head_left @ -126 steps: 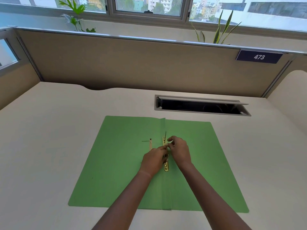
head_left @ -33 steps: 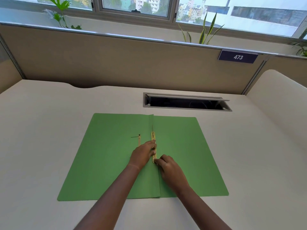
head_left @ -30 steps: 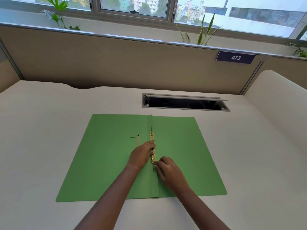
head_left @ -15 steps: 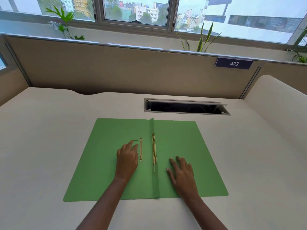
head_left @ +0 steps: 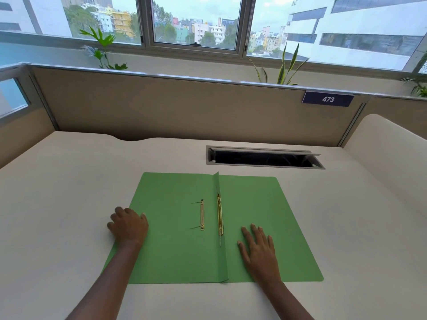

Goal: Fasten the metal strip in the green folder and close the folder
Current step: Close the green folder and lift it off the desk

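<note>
The green folder point(head_left: 175, 250) lies open and flat on the desk. A brass metal strip point(head_left: 220, 214) runs along the right side of the raised spine fold. A second, shorter brass bar point(head_left: 202, 215) with two thin prongs sticking out to the left sits on the left flap. My left hand point(head_left: 128, 225) is at the folder's left edge, fingers curled down at the edge and thumb on top of the flap. My right hand point(head_left: 258, 248) rests flat, fingers spread, on the right flap beside the spine.
The cream desk point(head_left: 69, 192) is walled by beige partitions point(head_left: 173, 107) behind and on both sides. An open cable slot point(head_left: 263, 157) is set in the desk just behind the folder. Plants and a window stand beyond the partition.
Both hands have let go of the strip at the spine. My left hand has slid left to the folder's outer edge. My right hand stays flat on the right flap.
</note>
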Demonstrator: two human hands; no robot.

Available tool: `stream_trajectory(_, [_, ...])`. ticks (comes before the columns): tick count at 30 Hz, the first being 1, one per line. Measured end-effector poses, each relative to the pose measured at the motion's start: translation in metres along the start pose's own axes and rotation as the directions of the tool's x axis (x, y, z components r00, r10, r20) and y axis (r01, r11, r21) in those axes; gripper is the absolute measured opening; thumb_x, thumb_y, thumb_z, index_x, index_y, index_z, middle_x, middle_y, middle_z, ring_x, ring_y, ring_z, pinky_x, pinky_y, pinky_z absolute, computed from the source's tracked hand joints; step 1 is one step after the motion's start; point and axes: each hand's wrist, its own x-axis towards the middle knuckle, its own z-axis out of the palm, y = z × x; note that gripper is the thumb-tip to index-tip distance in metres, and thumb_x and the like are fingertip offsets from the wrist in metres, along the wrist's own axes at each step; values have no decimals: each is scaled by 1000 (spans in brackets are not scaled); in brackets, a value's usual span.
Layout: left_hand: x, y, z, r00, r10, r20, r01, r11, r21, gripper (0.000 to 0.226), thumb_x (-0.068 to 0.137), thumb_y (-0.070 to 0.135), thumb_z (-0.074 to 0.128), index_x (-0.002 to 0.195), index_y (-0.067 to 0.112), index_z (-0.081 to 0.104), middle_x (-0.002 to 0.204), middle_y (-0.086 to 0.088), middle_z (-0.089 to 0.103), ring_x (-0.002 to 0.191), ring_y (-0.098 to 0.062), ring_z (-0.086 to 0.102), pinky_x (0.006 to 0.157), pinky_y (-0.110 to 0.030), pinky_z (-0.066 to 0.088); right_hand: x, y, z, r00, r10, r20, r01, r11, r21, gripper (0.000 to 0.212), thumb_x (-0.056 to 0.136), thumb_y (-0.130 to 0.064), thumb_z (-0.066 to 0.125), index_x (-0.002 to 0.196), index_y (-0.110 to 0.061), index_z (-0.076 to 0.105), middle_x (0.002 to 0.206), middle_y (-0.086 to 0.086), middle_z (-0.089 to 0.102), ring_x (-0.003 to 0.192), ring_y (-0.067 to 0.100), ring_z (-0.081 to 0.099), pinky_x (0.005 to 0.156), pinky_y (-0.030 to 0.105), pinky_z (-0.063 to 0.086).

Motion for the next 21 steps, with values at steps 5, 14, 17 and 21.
stream_trajectory(5, [9,4,-10,985,-165,56,172,968,-182,51,88,21,53,122,-15,42,130,-31,42,120,-40,41,99,-44,38,0,0,1,1000,9,0,-9,1000,-10,51,97,-44,29,145,-31,18,158,1,13,146,18,7,120,38,4])
stream_trajectory(14, [29,-1,-29,890,-306,338,429,813,-394,48,87,22,52,122,-10,47,135,-33,39,124,-43,37,107,-44,32,-1,0,0,1000,12,-8,-12,1000,-8,51,97,-44,28,145,-30,19,158,1,13,146,18,7,120,37,4])
stream_trajectory(17, [36,-3,-42,907,-264,328,394,806,-442,47,87,23,51,122,-8,49,131,-33,46,122,-44,43,107,-44,35,-1,-1,-2,1000,19,-11,-19,1000,-11,51,97,-44,28,145,-30,18,158,0,13,146,17,7,120,37,4])
stream_trajectory(21, [43,1,-71,951,-169,260,299,723,-623,32,83,19,54,96,-11,58,106,-37,60,99,-46,57,89,-45,48,-1,-3,-6,999,37,6,-37,999,-11,50,97,-43,28,145,-30,19,158,0,12,146,17,7,120,37,5])
